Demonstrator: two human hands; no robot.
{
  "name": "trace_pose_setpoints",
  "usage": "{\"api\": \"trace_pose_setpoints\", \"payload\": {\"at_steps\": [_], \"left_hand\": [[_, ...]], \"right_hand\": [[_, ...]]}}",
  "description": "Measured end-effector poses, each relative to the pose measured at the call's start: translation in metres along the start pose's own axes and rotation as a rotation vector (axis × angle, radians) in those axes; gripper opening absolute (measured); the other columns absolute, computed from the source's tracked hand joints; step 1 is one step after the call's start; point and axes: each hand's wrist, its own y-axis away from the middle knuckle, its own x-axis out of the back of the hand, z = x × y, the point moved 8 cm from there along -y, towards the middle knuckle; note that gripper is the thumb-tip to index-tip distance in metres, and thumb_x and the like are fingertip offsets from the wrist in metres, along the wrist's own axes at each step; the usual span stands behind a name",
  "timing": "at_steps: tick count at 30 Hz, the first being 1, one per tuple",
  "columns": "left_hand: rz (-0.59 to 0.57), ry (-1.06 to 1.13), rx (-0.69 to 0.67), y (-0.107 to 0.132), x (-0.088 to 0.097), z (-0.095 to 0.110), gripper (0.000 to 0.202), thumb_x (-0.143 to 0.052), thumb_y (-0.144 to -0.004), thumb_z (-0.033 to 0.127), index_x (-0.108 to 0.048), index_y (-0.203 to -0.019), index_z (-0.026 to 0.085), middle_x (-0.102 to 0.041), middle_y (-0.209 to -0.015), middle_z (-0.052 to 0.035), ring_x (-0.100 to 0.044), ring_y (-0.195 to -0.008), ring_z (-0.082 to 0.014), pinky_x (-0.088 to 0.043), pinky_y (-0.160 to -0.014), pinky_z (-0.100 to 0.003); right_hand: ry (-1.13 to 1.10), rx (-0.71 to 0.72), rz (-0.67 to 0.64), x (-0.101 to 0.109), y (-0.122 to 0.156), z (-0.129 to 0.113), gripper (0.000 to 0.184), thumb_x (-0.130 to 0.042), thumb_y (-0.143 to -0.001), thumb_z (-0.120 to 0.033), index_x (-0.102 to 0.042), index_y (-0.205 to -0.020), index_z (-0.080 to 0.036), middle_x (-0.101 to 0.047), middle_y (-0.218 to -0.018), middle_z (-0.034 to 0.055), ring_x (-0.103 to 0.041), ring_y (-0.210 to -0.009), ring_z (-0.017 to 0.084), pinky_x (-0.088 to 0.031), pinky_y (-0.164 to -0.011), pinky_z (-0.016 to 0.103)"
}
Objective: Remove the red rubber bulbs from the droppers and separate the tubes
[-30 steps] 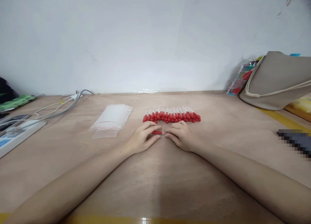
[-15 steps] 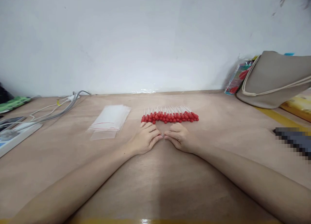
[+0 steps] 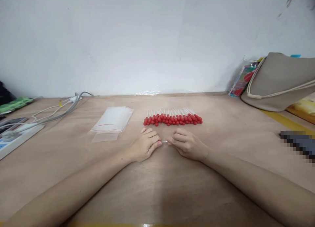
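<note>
Between my two hands spans a short length of thin clear tube (image 3: 164, 142), just above or on the table. My left hand (image 3: 145, 145) is closed, thumb and forefinger pinching the tube's left end. My right hand (image 3: 188, 145) is also closed, with its fingertips on the right end; the rest of the tube is hidden in the fingers. Just beyond the hands lies a row of droppers (image 3: 172, 119), thin pale stems pointing to the wall and red bulbs toward me. A stack of clear zip bags (image 3: 112, 120) with red lines lies left of them.
A white power strip (image 3: 24, 136) with cables (image 3: 67, 109) lies at the left, near a green tray (image 3: 16, 104). On the right stand a grey drawstring bag (image 3: 278, 82) and a printed plastic package (image 3: 242, 79); a pixelated dark object (image 3: 299, 143) lies nearer. The wall closes off the back.
Both hands have come slightly toward me and moved a little apart, so more of the clear tube shows between them. The droppers and bags have stayed in place.
</note>
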Motion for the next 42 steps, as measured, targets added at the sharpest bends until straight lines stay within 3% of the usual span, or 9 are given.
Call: {"api": "trace_pose_setpoints", "payload": {"at_steps": [4, 7, 11, 15, 20, 24, 29, 33, 42], "left_hand": [[0.002, 0.015, 0.013, 0.005, -0.001, -0.005, 0.029, -0.031, -0.093, 0.029, -0.05, -0.075, 0.016, -0.052, -0.076, -0.0021, -0.044, -0.078, -0.0164, -0.031, -0.075, -0.033], [0.051, 0.071, 0.064, 0.01, 0.003, -0.016, 0.029, -0.03, -0.093, 0.029, -0.05, -0.077, 0.016, -0.051, -0.077, -0.0027, -0.046, -0.077, -0.0161, -0.035, -0.075, -0.032], [0.135, 0.149, 0.219, 0.018, 0.012, -0.039, 0.026, -0.035, -0.092, 0.031, -0.057, -0.087, 0.018, -0.052, -0.083, -0.0033, -0.051, -0.078, -0.0149, -0.041, -0.073, -0.028], [0.231, 0.124, 0.404, 0.022, 0.025, -0.069, 0.026, -0.038, -0.089, 0.028, -0.061, -0.099, 0.018, -0.052, -0.086, -0.0043, -0.053, -0.083, -0.0171, -0.043, -0.077, -0.031], [0.314, 0.069, 0.595, 0.032, 0.038, -0.101, 0.033, -0.038, -0.08, 0.014, -0.057, -0.108, 0.016, -0.05, -0.083, -0.0043, -0.055, -0.078, -0.0171, -0.046, -0.075, -0.033], [0.422, 0.049, 0.521, 0.033, 0.044, -0.089, 0.024, -0.044, -0.075, 0.012, -0.054, -0.096, 0.017, -0.053, -0.09, -0.0033, -0.054, -0.069, -0.0126, -0.047, -0.066, -0.026], [0.357, -0.022, 0.343, 0.025, 0.034, -0.068, 0.012, -0.044, -0.078, 0.016, -0.056, -0.082, 0.017, -0.054, -0.087, -0.0038, -0.054, -0.07, -0.0131, -0.046, -0.064, -0.026], [0.386, -0.073, 0.369, 0.028, 0.036, -0.074, 0.02, -0.047, -0.08, 0.025, -0.059, -0.094, 0.015, -0.053, -0.095, -0.0068, -0.056, -0.077, -0.0154, -0.047, -0.074, -0.03], [0.17, -0.168, 0.441, 0.031, 0.02, -0.081, 0.025, -0.041, -0.084, 0.029, -0.062, -0.086, 0.015, -0.053, -0.097, -0.0096, -0.054, -0.088, -0.0226, -0.045, -0.081, -0.039]], "right_hand": [[-0.003, 0.007, 0.01, 0.001, 0.005, 0.001, 0.02, -0.04, -0.088, -0.01, -0.06, -0.088, -0.011, -0.052, -0.064, 0.0036, -0.042, -0.067, 0.014, -0.036, -0.06, 0.027], [0.005, -0.103, 0.035, 0.003, 0.016, 0.017, 0.018, -0.045, -0.087, -0.015, -0.061, -0.093, -0.013, -0.054, -0.067, 0.0038, -0.044, -0.067, 0.014, -0.035, -0.062, 0.027], [0.108, -0.285, 0.01, 0.004, 0.029, 0.041, 0.017, -0.05, -0.085, -0.024, -0.063, -0.095, -0.019, -0.057, -0.067, 0.0017, -0.048, -0.066, 0.013, -0.031, -0.064, 0.03], [0.131, -0.416, -0.047, -0.001, 0.03, 0.051, 0.022, -0.046, -0.084, -0.018, -0.062, -0.099, -0.017, -0.06, -0.073, 0.0027, -0.053, -0.068, 0.014, -0.03, -0.063, 0.029], [0.096, -0.443, -0.082, -0.006, 0.024, 0.048, 0.02, -0.043, -0.079, -0.012, -0.06, -0.09, -0.013, -0.059, -0.072, 0.0042, -0.052, -0.069, 0.015, -0.033, -0.064, 0.027], [0.12, -0.442, -0.082, -0.008, 0.022, 0.044, 0.017, -0.042, -0.079, -0.011, -0.058, -0.077, -0.014, -0.055, -0.068, 0.0049, -0.049, -0.066, 0.016, -0.034, -0.063, 0.028], [-0.014, -0.467, -0.098, -0.017, 0.02, 0.039, 0.014, -0.044, -0.081, -0.017, -0.058, -0.081, -0.014, -0.053, -0.07, 0.005, -0.048, -0.066, 0.016, -0.036, -0.063, 0.028], [-0.09, -0.48, -0.137, -0.021, 0.019, 0.035, 0.017, -0.051, -0.08, -0.029, -0.058, -0.083, -0.014, -0.052, -0.074, 0.006, -0.047, -0.07, 0.017, -0.04, -0.066, 0.031], [-0.158, -0.499, -0.172, -0.022, 0.018, 0.035, 0.024, -0.055, -0.079, -0.033, -0.058, -0.09, -0.013, -0.05, -0.083, 0.0078, -0.047, -0.076, 0.018, -0.044, -0.072, 0.033]]}}
